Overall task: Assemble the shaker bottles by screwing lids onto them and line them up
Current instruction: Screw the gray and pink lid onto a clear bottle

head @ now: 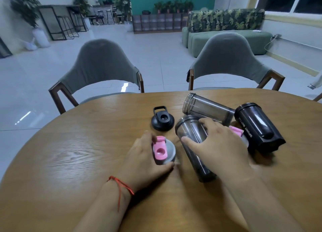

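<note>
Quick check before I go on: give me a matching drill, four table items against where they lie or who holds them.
Items:
1. pink lid
2. black lid
3. black bottle
4. smoky bottle

States:
A. lies free on the table, no hand on it
B. under the right hand
C. gripped by the left hand
D. farthest right, reads SPORT BOTTLE

Pairs: 1-C, 2-A, 3-D, 4-B
</note>
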Available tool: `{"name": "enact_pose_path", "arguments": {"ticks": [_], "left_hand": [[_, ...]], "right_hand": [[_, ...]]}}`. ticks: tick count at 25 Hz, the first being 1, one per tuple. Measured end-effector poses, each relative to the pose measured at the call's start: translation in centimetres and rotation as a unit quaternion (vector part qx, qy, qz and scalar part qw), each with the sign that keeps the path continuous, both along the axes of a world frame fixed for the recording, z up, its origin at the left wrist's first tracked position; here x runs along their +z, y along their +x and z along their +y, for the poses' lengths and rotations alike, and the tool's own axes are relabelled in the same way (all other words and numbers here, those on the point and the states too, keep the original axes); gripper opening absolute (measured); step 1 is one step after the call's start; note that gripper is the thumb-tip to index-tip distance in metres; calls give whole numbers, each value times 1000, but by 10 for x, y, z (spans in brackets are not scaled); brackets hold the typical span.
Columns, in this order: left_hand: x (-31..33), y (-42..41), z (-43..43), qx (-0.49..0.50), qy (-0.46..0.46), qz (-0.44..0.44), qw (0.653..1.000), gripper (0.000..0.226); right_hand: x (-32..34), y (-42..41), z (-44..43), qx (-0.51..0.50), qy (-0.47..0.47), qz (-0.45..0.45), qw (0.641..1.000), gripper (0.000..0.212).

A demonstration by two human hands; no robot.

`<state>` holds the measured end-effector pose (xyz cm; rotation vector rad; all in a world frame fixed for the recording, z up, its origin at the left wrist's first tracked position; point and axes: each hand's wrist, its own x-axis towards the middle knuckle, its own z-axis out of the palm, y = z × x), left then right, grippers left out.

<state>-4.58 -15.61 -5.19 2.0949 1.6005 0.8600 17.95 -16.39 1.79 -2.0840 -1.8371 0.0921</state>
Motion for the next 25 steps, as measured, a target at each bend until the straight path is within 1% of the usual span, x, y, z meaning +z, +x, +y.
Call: {"name": "enact_pose_path", "arguments": {"ticks": [1,2,4,5,7,8,9,11,13,15,20,25], "left_hand": [[2,-5,-1,28,-22,-61,997,77],[6,-11,-1,49,-45,-135,989,84],[16,-23,4,60,-90,-272,956,99],[21,-28,7,48,-114,-333,935,103],[26,-34,14,9,-160,-415,895,104],[26,-37,17,-14,-180,-433,883,100],[27,-40,18,-40,-194,-443,874,94],[28,-45,19,-81,-214,-446,865,86],[28,-48,19,-95,-220,-445,863,84],[26,-49,18,-90,-213,-440,868,81],[27,-46,14,-84,-209,-423,878,67],[28,-42,12,-68,-234,-438,865,51]], "right_hand": [[1,0,-5,17,-23,11,1000,79],[2,0,-10,36,-52,2,998,83],[2,1,-18,87,-104,-31,990,101],[3,1,-20,117,-117,-34,986,108],[7,5,-20,174,-121,11,977,110],[9,6,-19,200,-117,40,972,107],[9,6,-17,222,-108,55,967,103],[4,6,-14,252,-68,48,964,97],[-2,5,-8,270,1,17,963,99],[-5,5,-4,287,71,-16,955,102],[-16,12,6,330,143,-35,933,98],[-29,17,11,345,184,-55,919,97]]}}
